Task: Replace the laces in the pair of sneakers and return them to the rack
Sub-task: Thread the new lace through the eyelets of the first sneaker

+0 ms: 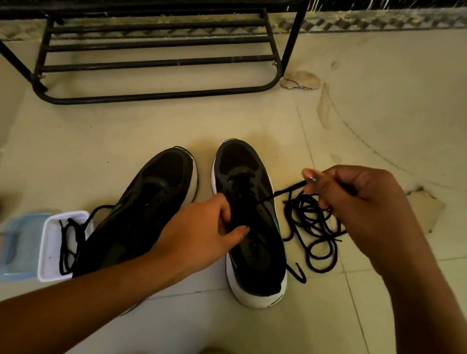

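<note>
Beige tiled floor [377,90] | far: black metal rack [163,62] | centre: black white-soled sneakers [154,186] | right of them: tangled black lace [312,223] | left: white plastic tray [49,244], blue lid [20,242]

left hand [207,228]: arm stretched forward, fingers pinching sneaker [260,255] | right hand [358,200]: raised, thumb and forefinger pinching lace [285,191]

Two sneakers [153,195] [259,253], two hands [204,231] [364,201], two lace tangles [313,227] [70,235], one rack [160,95], one white tray [45,247], one blue lid [16,253]
</note>
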The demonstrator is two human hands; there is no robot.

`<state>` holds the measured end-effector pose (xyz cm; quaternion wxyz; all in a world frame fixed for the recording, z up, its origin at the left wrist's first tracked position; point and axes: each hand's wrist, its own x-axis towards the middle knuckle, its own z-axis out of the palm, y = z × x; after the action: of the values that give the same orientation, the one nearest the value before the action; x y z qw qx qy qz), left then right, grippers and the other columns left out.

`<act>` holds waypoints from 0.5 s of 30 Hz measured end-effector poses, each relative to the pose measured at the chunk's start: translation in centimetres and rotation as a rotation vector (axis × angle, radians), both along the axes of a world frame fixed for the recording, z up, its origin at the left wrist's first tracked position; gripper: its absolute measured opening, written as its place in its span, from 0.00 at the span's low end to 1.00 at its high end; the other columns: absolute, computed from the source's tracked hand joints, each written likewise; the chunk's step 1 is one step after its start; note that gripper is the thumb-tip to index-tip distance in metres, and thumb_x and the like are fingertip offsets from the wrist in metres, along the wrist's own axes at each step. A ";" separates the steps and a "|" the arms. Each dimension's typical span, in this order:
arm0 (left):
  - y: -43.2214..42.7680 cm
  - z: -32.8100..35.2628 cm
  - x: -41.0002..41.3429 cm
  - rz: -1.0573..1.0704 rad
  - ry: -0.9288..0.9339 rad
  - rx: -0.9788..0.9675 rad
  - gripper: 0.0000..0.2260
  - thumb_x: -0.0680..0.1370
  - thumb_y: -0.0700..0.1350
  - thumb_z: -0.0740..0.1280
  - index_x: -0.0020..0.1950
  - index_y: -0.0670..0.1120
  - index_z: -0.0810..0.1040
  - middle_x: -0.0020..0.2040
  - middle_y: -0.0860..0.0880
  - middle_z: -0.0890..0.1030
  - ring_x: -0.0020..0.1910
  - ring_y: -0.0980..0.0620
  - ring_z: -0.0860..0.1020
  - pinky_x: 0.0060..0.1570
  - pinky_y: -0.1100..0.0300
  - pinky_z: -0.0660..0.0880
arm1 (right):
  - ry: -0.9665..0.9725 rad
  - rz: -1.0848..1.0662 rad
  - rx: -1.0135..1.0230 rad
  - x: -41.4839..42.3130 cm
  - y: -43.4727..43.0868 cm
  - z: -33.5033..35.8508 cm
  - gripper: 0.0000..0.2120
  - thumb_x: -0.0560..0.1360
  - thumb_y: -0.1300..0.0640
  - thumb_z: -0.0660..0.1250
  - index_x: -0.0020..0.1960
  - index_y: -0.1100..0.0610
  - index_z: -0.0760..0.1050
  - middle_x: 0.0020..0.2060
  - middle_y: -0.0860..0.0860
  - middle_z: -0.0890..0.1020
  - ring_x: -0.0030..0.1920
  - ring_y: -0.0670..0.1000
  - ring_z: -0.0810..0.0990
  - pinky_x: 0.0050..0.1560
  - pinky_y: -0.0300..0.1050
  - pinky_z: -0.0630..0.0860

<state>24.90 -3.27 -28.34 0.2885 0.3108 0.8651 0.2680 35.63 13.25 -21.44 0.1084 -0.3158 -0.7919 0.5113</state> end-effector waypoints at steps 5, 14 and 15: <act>2.3 2.8 -1.4 -0.157 0.081 0.353 0.22 0.74 0.50 0.68 0.67 0.55 0.69 0.53 0.58 0.76 0.33 0.59 0.73 0.35 0.74 0.68 | 0.089 0.077 -0.042 -0.5 -0.7 0.6 0.12 0.70 0.45 0.65 0.38 0.52 0.80 0.25 0.47 0.75 0.26 0.45 0.68 0.28 0.37 0.66; 3.4 5.2 -3.8 -0.054 -0.250 0.426 0.04 0.77 0.42 0.65 0.47 0.46 0.80 0.39 0.53 0.81 0.38 0.64 0.77 0.41 0.73 0.71 | -0.177 0.046 0.252 1.1 2.1 -1.1 0.05 0.72 0.51 0.70 0.38 0.44 0.79 0.24 0.41 0.76 0.29 0.32 0.74 0.28 0.26 0.66; 3.3 5.1 -3.9 0.002 -0.292 0.445 0.05 0.77 0.41 0.64 0.47 0.47 0.79 0.39 0.53 0.81 0.37 0.65 0.77 0.38 0.74 0.71 | -0.192 0.030 0.228 1.4 2.4 -1.6 0.05 0.73 0.52 0.69 0.38 0.44 0.79 0.23 0.40 0.77 0.29 0.33 0.74 0.29 0.27 0.65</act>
<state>21.04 -0.01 -23.26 0.3345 0.3236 0.7344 0.4940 37.06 15.67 -22.99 0.0593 -0.3370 -0.8561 0.3872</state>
